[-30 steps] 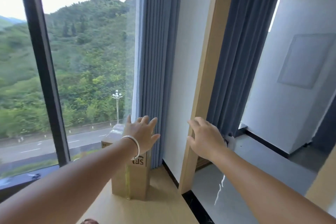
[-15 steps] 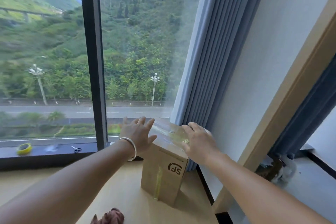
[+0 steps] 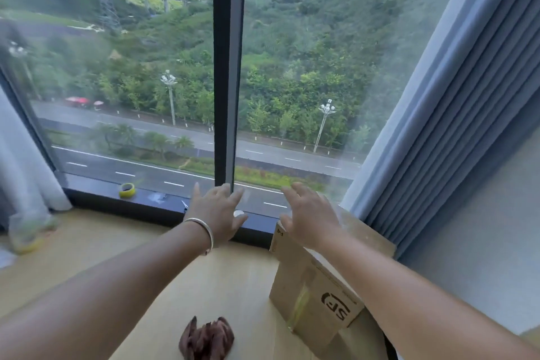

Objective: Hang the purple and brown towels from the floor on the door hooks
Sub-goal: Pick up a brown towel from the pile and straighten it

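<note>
Hands are both stretched forward and hold nothing. My left hand (image 3: 217, 212) has its fingers (image 3: 196, 193) spread wide in front of the window frame (image 3: 228, 67), with a bracelet (image 3: 204, 232) on the wrist. My right hand (image 3: 311, 215) has also straight, wide fingers, above the cardboard box (image 3: 312, 298). I see the brown towel (image 3: 207, 337) crumpled on the wooden floor (image 3: 87, 245), near the bottom edge, just left of the box. I cannot see the purple towel. On the window sill (image 3: 163, 203) lies 1 yellow tape roll (image 3: 127, 190). Blue curtain (image 3: 455, 114) hangs at the right.
</note>
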